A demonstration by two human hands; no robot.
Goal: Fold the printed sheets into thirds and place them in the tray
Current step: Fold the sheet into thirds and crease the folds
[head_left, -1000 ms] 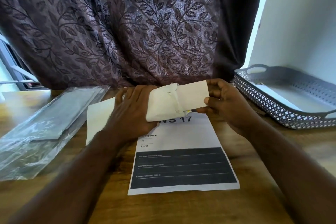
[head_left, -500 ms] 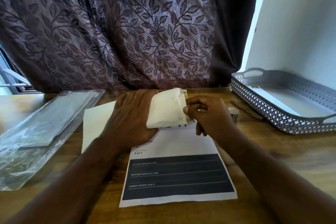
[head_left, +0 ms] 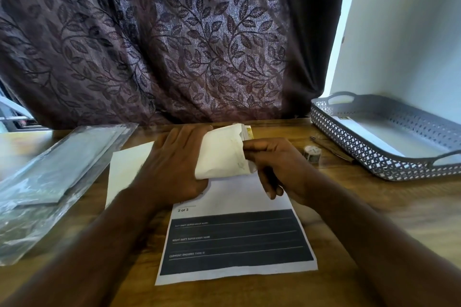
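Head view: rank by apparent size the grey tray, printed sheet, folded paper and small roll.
Unranked: printed sheet and grey tray, similar; tray cropped and farther.
Then folded paper.
Then small roll.

Leaf-print curtain (head_left: 174, 45) behind, plastic bags (head_left: 50, 177) left, sm. spool (head_left: 312, 151) right.
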